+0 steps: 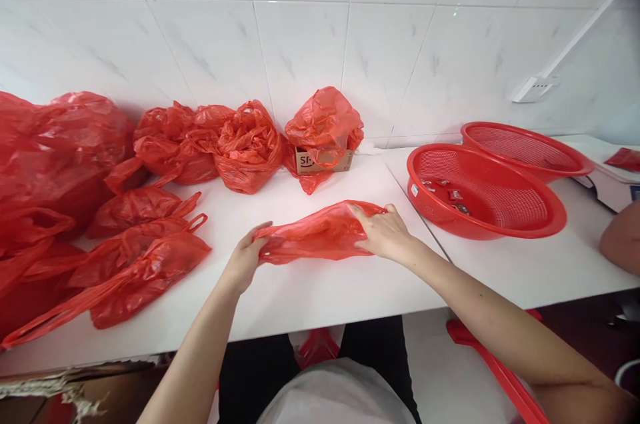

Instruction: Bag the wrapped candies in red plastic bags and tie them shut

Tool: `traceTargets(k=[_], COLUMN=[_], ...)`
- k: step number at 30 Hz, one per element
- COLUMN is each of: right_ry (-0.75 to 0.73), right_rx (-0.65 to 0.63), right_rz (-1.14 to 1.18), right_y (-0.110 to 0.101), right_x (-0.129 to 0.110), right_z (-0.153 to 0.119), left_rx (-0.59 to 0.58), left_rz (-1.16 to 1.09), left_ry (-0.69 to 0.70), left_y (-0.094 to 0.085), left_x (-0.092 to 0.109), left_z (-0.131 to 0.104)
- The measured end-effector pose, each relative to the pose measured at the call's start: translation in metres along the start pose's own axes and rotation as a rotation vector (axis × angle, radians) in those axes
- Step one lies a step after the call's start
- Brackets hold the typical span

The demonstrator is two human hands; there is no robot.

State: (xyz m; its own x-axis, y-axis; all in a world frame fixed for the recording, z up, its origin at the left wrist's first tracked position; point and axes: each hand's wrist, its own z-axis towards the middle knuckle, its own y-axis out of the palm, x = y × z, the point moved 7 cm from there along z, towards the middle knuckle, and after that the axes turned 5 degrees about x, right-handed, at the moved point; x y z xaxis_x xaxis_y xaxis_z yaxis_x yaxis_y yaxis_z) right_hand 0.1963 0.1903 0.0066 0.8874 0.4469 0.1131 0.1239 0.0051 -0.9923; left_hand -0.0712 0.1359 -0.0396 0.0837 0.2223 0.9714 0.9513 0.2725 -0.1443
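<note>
Stretched sideways above the white table is a thin red plastic bag [315,234], see-through in places. My left hand [246,256] grips its left end, fingers closed round the edge. At the other end my right hand [384,232] holds the bag, with its thumb and fingers closed on the plastic. Part of the fingers of both hands is hidden by the film. Just beyond the bag stands a small cardboard box [324,161] topped with a crumpled heap of red bags [325,119].
Filled red bags [150,271] lie along the left, with bunched red bags [247,147] by the tiled wall. Right of me sit a red basket [487,224] holding several small packets [455,195] and another red basket [525,137]. Another person's arm [623,237] shows at the right edge.
</note>
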Motion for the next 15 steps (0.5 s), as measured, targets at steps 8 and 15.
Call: traceTargets(k=[8, 15], right_ry=[0.061, 0.085], right_rx=[0.119, 0.085], right_rz=[0.038, 0.016], right_y=[0.004, 0.003], right_x=[0.012, 0.017], right_z=[0.007, 0.009], left_rx=[-0.087, -0.036], left_rz=[-0.126, 0.522], left_ry=[0.066, 0.217], left_y=[0.008, 0.018], left_x=[0.020, 0.008], left_z=[-0.025, -0.034])
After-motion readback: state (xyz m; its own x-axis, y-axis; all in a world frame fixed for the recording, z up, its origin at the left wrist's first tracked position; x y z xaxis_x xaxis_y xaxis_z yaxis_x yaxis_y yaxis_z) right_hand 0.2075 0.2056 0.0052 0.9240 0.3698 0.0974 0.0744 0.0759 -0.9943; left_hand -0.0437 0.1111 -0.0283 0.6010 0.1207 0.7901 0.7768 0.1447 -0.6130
